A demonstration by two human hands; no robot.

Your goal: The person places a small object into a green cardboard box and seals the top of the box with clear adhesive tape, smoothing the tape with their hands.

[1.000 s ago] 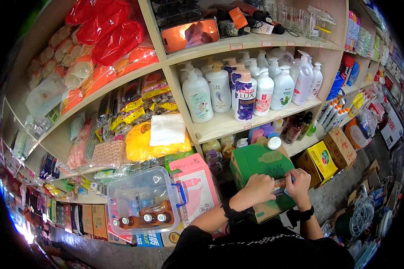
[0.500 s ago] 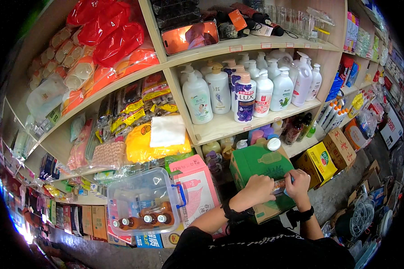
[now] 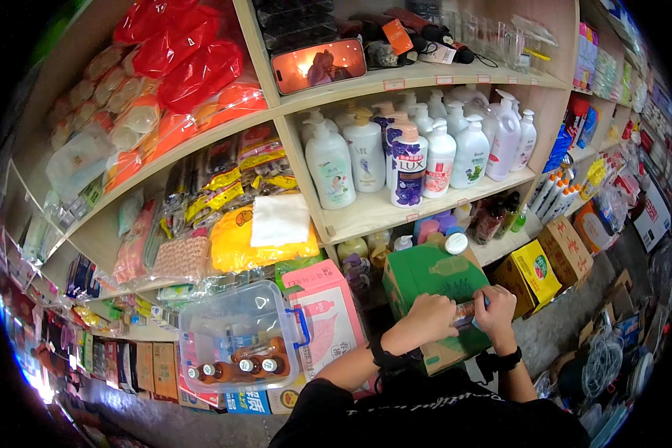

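Both my hands meet over a green cardboard box (image 3: pixel 433 275). Between them lies a small labelled bottle (image 3: pixel 464 313), its ends mostly covered by my fingers. My left hand (image 3: pixel 428 321) is wrapped round one end, fingers curled. At the other end, my right hand (image 3: pixel 495 310) is closed on the bottle too, with a bit of something blue showing at its fingers. A white round-topped container (image 3: pixel 456 243) is at the far edge of the green box. To my left stands a clear plastic bin (image 3: pixel 235 310) with a blue handle, holding several brown bottles (image 3: pixel 250 364) with white caps.
Ahead, wooden shelves (image 3: pixel 373 224) carry several pump bottles (image 3: pixel 405 164), a lit phone (image 3: pixel 319 66) and packaged goods. A pink box (image 3: pixel 328 321) sits between the bin and the green box. Yellow (image 3: pixel 529 272) and brown (image 3: pixel 565 245) cartons stand to the right.
My hands stay closed on the small bottle, with barely any shift. The picture on the phone screen has changed.
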